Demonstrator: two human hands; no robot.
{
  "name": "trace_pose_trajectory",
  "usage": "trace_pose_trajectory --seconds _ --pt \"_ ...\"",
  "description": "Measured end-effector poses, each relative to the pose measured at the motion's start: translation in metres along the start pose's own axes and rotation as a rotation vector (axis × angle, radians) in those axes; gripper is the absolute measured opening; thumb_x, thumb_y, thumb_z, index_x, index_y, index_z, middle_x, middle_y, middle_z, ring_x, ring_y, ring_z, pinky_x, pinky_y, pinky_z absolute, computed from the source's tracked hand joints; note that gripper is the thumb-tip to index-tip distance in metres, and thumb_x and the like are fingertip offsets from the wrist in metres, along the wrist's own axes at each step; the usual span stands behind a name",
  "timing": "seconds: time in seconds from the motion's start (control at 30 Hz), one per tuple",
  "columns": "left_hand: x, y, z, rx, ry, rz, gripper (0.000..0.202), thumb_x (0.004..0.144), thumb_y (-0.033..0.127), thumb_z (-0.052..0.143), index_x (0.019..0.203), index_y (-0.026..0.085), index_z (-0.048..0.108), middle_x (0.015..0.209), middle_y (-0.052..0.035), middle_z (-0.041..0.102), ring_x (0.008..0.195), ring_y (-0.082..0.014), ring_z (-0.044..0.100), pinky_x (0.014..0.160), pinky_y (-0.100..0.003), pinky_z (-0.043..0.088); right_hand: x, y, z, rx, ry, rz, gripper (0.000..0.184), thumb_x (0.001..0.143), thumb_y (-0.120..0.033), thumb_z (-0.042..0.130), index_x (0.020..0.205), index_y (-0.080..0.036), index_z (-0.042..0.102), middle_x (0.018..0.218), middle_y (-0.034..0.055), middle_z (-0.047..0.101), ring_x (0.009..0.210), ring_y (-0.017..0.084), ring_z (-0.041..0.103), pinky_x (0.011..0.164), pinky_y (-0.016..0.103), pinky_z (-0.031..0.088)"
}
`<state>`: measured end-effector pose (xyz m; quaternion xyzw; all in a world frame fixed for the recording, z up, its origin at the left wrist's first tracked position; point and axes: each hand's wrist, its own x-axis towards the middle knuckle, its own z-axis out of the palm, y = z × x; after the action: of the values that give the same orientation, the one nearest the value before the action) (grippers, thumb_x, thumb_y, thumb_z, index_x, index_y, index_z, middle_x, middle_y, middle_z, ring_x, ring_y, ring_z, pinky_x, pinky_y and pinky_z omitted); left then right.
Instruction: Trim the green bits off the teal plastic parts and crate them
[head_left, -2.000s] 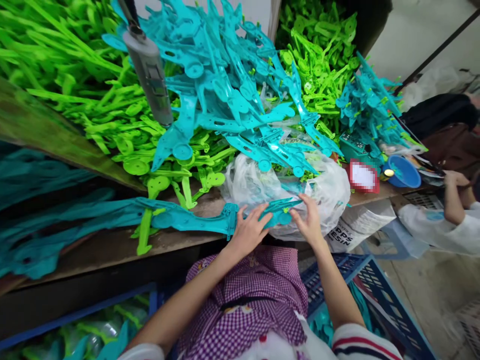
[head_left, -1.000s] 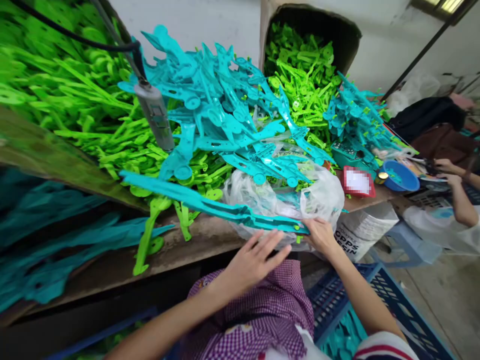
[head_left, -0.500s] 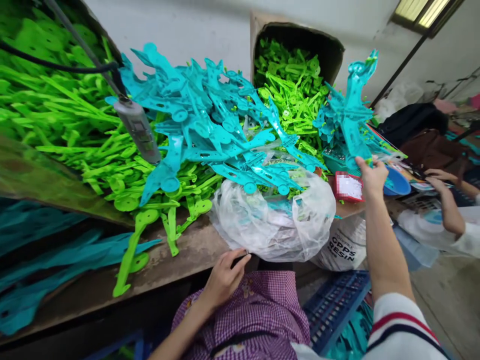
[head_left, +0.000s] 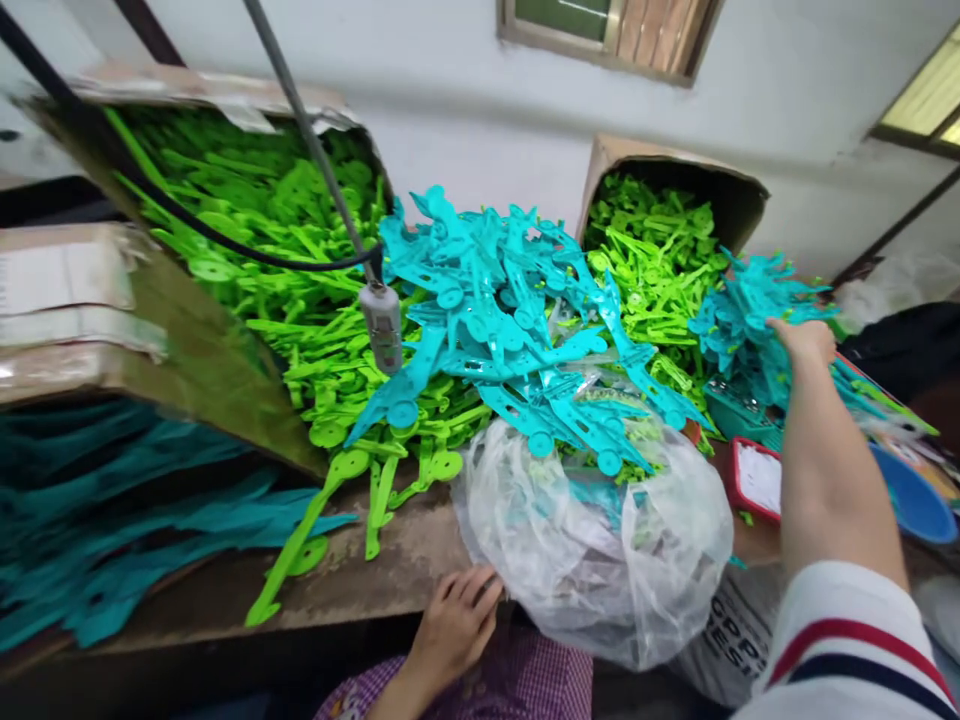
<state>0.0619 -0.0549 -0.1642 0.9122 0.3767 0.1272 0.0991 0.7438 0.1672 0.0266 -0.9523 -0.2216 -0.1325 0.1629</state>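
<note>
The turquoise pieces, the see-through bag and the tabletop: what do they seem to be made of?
The turquoise pieces look like glossy moulded plastic: bright highlights, clean-edged slots. The bag seems thin plastic film, translucent and crinkled. The tabletop is dull, brown and scuffed, probably wood, though the look leaves that open.

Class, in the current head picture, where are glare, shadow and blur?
Head view: white glints on the central blue pile, pale highlights on the plastic bag; same view: dark shadow inside the right-hand cardboard box; same view: lower-left teal parts look smeared.
</note>
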Motion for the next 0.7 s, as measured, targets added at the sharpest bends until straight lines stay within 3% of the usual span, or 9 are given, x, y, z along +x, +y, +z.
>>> trace_pose_trajectory --seconds 0.1,0.3,0.4,0.5,0.6,0.67,0.7 --pt "-0.001 -0.001 0.003 -0.005 0.029 -0.014 0.031 0.084 0.025 0.062 0.114 0.028 0.066 0.118 -0.0038 0.069 0.11 -0.0222 0.063 0.099 -0.04 0.043 0.01 0.002 0.02 -0.073 -0.077 0.146 0.064 0.073 -0.052 0.079 0.104 0.004 0.069 0.106 0.041 0.056 0.101 0.031 0.056 0.076 0.045 0.027" --pt "-0.003 -0.004 0.008 0.006 0.056 0.013 0.032 0.085 0.027 0.063 0.116 0.029 0.066 0.118 -0.0043 0.069 0.11 -0.0228 0.063 0.099 -0.041 0.042 0.0 0.014 0.043 -0.081 -0.025 0.043 0.08 0.081 -0.06 0.069 0.134 0.0 0.057 0.113 0.036 0.053 0.109 0.038 0.053 0.078 0.047 0.025" --pt "-0.005 -0.005 0.008 0.028 0.053 0.03 0.034 0.084 0.028 0.064 0.118 0.029 0.065 0.119 -0.0042 0.069 0.11 -0.0227 0.063 0.099 -0.041 0.042 -0.011 0.018 0.04 -0.087 0.005 -0.035 0.084 0.082 -0.062 0.067 0.137 -0.001 0.052 0.118 0.0362 0.05 0.111 0.038 0.053 0.079 0.046 0.026" --pt "-0.008 -0.006 0.008 0.034 0.047 0.037 0.034 0.084 0.028 0.064 0.117 0.029 0.065 0.121 -0.0048 0.068 0.111 -0.0232 0.062 0.1 -0.042 0.042 -0.025 0.012 0.023 -0.137 0.094 -0.198 0.083 0.083 -0.057 0.068 0.141 -0.002 0.047 0.128 0.0361 0.045 0.121 0.039 0.045 0.086 0.049 0.024" --pt "-0.008 -0.005 0.01 0.003 0.058 0.021 0.031 0.085 0.029 0.063 0.116 0.028 0.065 0.122 -0.005 0.068 0.111 -0.0236 0.062 0.1 -0.042 0.041 -0.062 -0.015 -0.001 -0.095 0.188 -0.378 0.067 0.091 -0.049 0.059 0.141 -0.006 0.047 0.135 0.0314 0.044 0.127 0.035 0.041 0.091 0.047 0.025" --pt "-0.005 -0.003 0.01 -0.024 0.062 -0.001 0.03 0.085 0.03 0.062 0.115 0.028 0.066 0.122 -0.005 0.068 0.111 -0.024 0.062 0.1 -0.043 0.042 -0.106 -0.042 -0.008 -0.01 0.094 -0.52 0.05 0.096 -0.043 0.051 0.134 -0.011 0.054 0.129 0.0248 0.053 0.119 0.03 0.048 0.086 0.04 0.031" --pt "-0.003 -0.001 0.008 -0.035 0.063 -0.009 0.029 0.085 0.03 0.062 0.114 0.027 0.066 0.121 -0.0051 0.068 0.111 -0.0243 0.062 0.1 -0.043 0.042 -0.131 -0.055 -0.007 0.028 -0.052 -0.631 0.042 0.097 -0.042 0.049 0.128 -0.014 0.058 0.123 0.0198 0.058 0.109 0.026 0.054 0.082 0.036 0.034"
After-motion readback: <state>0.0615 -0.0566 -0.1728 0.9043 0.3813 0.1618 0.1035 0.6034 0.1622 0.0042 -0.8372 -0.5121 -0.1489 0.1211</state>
